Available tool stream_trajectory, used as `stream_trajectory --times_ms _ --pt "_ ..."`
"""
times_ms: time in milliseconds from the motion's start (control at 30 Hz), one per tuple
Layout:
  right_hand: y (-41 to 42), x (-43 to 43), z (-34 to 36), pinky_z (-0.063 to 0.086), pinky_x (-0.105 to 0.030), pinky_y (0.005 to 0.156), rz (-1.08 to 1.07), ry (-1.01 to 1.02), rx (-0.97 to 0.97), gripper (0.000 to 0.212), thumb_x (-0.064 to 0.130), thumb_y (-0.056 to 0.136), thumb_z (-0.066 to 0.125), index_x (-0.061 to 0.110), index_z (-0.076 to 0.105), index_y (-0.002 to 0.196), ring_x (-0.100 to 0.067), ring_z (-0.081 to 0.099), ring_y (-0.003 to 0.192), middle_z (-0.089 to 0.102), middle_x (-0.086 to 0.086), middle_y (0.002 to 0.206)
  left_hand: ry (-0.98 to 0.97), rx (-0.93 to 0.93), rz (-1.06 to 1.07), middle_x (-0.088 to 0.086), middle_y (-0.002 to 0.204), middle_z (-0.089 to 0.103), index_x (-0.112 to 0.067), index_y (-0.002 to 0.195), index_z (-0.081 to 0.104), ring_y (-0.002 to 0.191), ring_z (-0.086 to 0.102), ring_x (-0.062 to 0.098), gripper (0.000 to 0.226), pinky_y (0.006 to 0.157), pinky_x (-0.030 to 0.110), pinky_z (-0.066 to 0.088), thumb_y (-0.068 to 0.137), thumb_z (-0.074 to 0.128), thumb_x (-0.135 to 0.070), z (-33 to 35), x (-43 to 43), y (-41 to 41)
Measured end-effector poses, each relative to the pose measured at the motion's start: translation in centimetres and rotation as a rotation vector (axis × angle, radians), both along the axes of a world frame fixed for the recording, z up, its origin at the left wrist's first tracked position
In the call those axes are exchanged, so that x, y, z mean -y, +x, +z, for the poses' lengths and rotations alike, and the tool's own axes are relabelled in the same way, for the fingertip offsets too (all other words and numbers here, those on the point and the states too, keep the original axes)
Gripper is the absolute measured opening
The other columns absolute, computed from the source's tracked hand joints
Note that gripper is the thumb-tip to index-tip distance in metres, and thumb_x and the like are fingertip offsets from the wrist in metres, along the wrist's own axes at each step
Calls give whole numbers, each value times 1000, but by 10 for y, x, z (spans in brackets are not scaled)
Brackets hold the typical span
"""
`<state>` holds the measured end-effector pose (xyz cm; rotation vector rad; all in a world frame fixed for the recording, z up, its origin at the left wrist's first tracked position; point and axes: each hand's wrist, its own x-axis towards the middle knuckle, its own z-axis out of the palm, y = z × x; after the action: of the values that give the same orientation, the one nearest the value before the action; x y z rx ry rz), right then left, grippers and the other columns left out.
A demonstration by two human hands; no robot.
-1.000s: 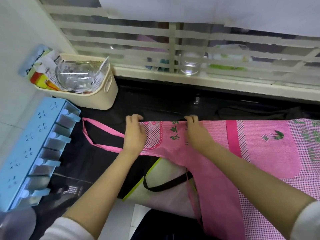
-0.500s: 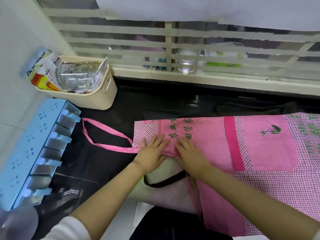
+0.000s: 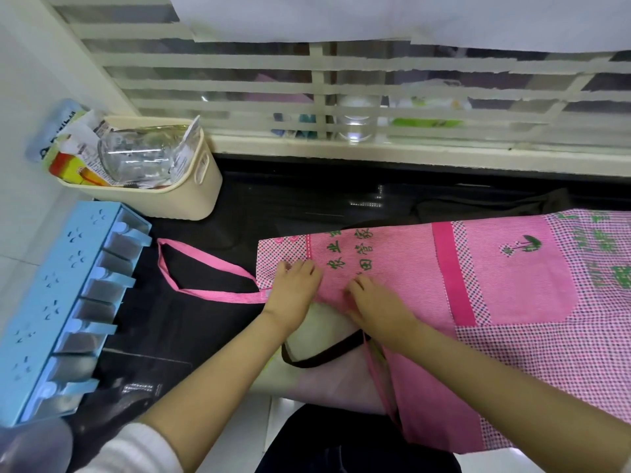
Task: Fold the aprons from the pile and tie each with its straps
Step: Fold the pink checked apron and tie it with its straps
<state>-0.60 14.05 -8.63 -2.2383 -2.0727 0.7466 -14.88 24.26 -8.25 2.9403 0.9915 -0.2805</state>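
Pink apron (image 3: pixel 444 302) spread on dark counter (image 3: pixel 290 206), left hand (image 3: pixel 293 288) and right hand (image 3: pixel 372 302) flat on its near edge, each grip spread

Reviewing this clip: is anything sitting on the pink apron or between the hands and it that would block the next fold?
Nothing visible does. The left hand and right hand lie directly on the pink apron, whose top carries no other object. The cream basket and blue rack stand apart to the left.
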Motion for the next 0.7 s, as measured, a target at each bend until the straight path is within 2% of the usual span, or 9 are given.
stream_trajectory --times_ms 100,200,267,333,400,467,533,600,700 --pt "0 7 -1 42 -42 89 43 5 46 41 32 87 56 7 49 119 -30 45 116 45 -12 126 109 7 -55 5 82 59 -14 79 62 75 57 25 36 67 34 26 51 83 -8 3 -11 -10" --pt "-2 8 -2 45 -44 81 58 28 72 32 25 85 59 6 53 110 -33 51 107 52 -15 116 113 40 4 0 76 58 -18 77 62 70 57 21 43 63 32 36 43 85 -6 4 -15 -21" --pt "-2 4 -2 44 -40 77 31 55 64 19 18 91 50 6 56 104 -32 55 102 58 -14 109 36 86 31 1 87 63 -16 91 62 82 60 22 38 73 32 39 58 79 -5 6 -17 -26" --pt "-1 -2 2 42 -37 79 -18 37 47 25 26 98 41 8 56 106 -28 58 101 61 -10 109 -62 104 97 3 106 63 -16 109 58 102 57 24 34 88 33 30 77 63 -3 7 -17 -29" --pt "1 -7 4 42 -36 81 -62 28 46 29 32 100 37 10 54 109 -27 59 101 61 -7 112 -91 140 113 2 114 60 -16 115 56 111 53 23 40 101 37 23 78 60 -4 7 -16 -31" --pt "1 -8 5 42 -35 81 -68 47 50 26 30 99 37 13 52 111 -26 59 102 61 -5 114 -132 142 56 2 111 62 -14 112 59 109 55 23 44 107 50 27 69 67 -11 9 -5 -26" --pt "0 -9 5 42 -35 81 -60 34 62 24 29 99 38 14 51 113 -25 58 103 59 -4 115 -139 130 7 3 103 63 -14 102 60 100 60 24 44 99 55 37 61 73 -21 3 4 -20" --pt "-2 -9 0 44 -36 85 -41 15 36 26 31 99 39 15 54 112 -25 56 106 59 -3 116 -134 114 18 6 93 60 -13 90 60 89 61 28 35 88 49 43 59 75 -17 0 9 -13" --pt "-4 -7 -7 41 -39 89 81 41 -68 31 29 98 40 10 61 109 -30 52 109 58 -11 114 -11 85 46 6 79 56 -14 74 59 74 57 27 30 70 35 29 52 75 -3 -3 -1 -9"
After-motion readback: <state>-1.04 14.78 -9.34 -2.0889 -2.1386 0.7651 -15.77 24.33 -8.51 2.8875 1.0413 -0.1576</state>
